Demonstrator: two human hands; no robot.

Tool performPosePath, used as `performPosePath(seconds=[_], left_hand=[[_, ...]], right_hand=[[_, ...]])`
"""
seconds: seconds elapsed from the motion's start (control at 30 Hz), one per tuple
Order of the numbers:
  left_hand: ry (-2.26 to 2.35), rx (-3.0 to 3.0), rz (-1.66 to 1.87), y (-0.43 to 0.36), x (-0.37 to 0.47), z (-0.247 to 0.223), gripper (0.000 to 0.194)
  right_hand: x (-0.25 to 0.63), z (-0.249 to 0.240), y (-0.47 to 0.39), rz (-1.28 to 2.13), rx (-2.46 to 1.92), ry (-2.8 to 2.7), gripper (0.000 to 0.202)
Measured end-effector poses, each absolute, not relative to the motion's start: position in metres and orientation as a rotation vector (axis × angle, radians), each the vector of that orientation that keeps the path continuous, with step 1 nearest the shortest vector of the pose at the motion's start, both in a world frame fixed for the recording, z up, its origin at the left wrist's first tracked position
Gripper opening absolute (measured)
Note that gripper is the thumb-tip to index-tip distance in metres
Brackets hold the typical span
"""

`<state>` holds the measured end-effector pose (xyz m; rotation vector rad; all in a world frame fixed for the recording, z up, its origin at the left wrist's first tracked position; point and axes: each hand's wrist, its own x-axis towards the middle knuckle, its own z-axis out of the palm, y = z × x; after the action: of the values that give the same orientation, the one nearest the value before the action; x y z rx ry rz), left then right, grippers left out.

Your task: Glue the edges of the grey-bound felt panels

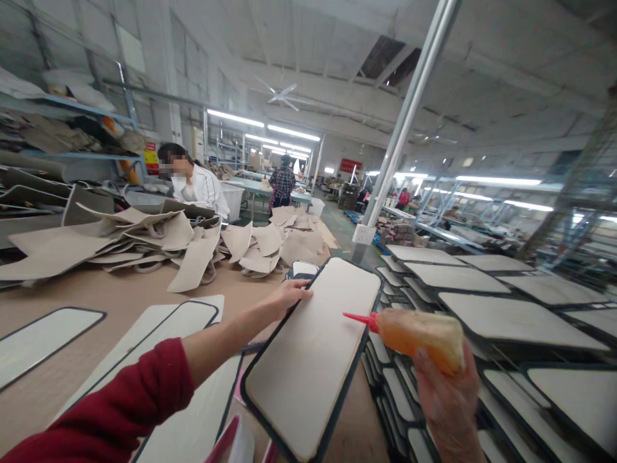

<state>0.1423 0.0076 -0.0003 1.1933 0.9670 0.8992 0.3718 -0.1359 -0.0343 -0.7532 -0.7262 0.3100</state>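
Observation:
My left hand [292,296] grips the upper left edge of a white panel [318,347] with a dark border, thumb on its face. The panel is held tilted above the table. In my right hand [446,392] is a squeeze bottle [419,333] of amber liquid, my fingers wrapped round its base. Its red nozzle [359,318] points left, over the panel's right part; whether the tip touches the surface I cannot tell. Similar bordered panels [178,341] lie on the table under my left arm.
Beige cut pieces [183,241] are heaped across the back of the table [139,289]. Racks of panels [463,276] stand close on the right, beside a metal post [400,122]. A pink-edged strip [231,440] lies at the front. A person [197,186] in white sits beyond the heap.

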Motion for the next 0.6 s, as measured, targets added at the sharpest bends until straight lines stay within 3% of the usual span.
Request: performPosePath(seconds=[0.13,0.33,0.5,0.6], left_hand=[[0.908,1.15,0.933,0.008,0.139,0.001,0.044],[0.916,1.089,0.933,0.013,0.135,-0.004,0.035],[0.845,1.11,0.873,0.008,0.134,-0.008,0.035],[0.828,1.129,0.871,0.012,0.133,-0.012,0.043]], right_hand=[[0.359,-0.053,-0.145,0.303,-0.805,-0.75,0.068],[0.333,-0.089,-0.169,0.589,-0.871,-0.854,0.069],[0.374,-0.065,-0.135,0.225,-0.854,-0.753,0.071],[0.369,-0.07,-0.131,0.248,-0.875,-0.784,0.07]])
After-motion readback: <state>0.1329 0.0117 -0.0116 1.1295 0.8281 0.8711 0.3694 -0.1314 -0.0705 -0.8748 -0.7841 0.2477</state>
